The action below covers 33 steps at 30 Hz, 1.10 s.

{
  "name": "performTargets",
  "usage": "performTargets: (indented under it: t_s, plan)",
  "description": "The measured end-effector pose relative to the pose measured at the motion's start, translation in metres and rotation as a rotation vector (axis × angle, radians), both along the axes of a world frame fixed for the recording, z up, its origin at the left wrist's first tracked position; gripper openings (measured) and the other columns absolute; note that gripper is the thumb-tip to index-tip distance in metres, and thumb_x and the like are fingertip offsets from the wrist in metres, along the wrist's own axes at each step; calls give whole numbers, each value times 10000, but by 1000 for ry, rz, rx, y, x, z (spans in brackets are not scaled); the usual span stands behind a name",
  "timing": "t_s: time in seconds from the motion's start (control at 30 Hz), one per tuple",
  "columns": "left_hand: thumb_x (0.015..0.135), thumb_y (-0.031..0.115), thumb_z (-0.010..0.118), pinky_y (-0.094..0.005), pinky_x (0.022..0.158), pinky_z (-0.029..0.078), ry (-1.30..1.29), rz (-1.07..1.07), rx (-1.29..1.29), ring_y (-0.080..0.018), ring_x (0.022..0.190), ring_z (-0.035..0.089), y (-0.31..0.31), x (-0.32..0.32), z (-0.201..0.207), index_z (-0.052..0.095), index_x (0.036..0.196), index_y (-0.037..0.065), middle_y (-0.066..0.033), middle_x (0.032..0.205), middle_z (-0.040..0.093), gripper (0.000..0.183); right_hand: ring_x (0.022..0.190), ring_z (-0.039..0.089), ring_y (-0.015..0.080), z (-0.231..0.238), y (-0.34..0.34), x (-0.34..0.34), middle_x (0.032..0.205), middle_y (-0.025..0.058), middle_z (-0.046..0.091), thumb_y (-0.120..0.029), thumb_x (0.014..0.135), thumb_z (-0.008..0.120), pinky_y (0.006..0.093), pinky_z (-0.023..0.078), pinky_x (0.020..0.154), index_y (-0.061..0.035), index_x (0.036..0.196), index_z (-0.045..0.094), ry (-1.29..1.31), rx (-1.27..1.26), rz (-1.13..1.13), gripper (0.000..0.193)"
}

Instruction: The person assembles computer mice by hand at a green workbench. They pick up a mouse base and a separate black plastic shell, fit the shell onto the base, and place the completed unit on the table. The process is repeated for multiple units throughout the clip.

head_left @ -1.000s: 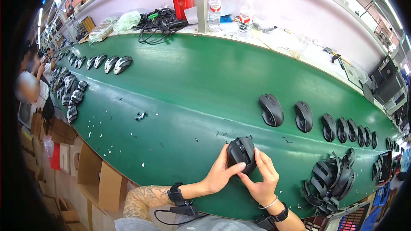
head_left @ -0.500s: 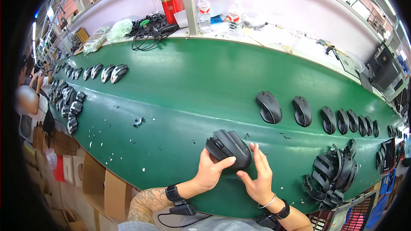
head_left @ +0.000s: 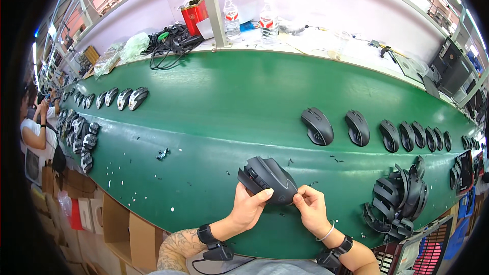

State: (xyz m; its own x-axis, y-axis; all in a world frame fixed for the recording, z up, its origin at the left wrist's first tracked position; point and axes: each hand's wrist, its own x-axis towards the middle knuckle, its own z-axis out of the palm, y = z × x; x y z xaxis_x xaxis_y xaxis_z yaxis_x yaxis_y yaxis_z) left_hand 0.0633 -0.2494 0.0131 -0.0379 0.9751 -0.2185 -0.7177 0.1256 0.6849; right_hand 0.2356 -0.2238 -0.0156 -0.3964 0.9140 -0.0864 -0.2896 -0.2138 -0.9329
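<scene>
A black computer mouse (head_left: 273, 179) is held just above the green bench, its body slanting from upper left to lower right. My left hand (head_left: 248, 204) grips it from the lower left, thumb lying on its side. Along the left edge of the mouse, a dark side strip (head_left: 248, 179) stands out at an angle. My right hand (head_left: 311, 208) is closed, thumb and forefinger pinched at the mouse's lower right edge. Whether a small piece sits between those fingertips is hidden.
Black mice (head_left: 357, 127) line the raised strip at right. Below them lies a pile of curved black shells (head_left: 398, 198). Grey-and-black mice (head_left: 137, 98) and a heap of parts (head_left: 81, 135) are at left. Small scraps (head_left: 162, 154) dot the bench (head_left: 204, 97). A person (head_left: 38, 132) sits far left.
My right hand has gone from spread fingers beside the mouse to a pinch at its lower right edge. The mouse has turned slightly, and its left side strip stands out more.
</scene>
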Motion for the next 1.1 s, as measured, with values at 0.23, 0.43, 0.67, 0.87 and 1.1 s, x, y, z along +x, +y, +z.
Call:
performTargets:
  t_s: [0.23,0.43,0.67,0.87,1.1]
  plan:
    - [799,-25,630,-356,887,498,-19,-13,-26,-190,1010,588,1,0,-3,458,1154,-2,-107,1061,580,395,714,559,84,-4,-2,-3,759,9,587,-151,904,621,259,509,693,-11,788,561,1,-16,-53,192]
    - [952,304,440,-358,865,494,-40,-8,-74,-180,998,593,6,-11,-7,519,1152,19,-101,1092,605,357,705,588,103,-6,6,4,772,36,616,-223,920,598,255,508,699,-34,781,555,22,-48,-38,239]
    - [1007,396,308,-322,853,491,315,83,-10,-154,969,594,12,-7,2,489,1217,34,-78,1054,619,457,701,566,91,0,9,4,755,14,594,-152,911,605,258,506,702,-16,788,569,2,-52,-81,187]
    - [994,300,431,-272,807,497,341,171,100,-109,881,605,13,-12,-2,417,1296,70,-41,947,625,380,698,542,60,3,8,10,745,-4,586,-77,874,638,217,463,652,5,804,586,-80,117,-135,120]
    - [979,274,478,-238,747,497,305,154,164,-89,831,602,16,-16,-4,477,1251,22,-37,934,633,370,705,532,51,7,7,10,764,0,588,-82,861,660,203,436,641,19,832,604,-42,188,-125,118]
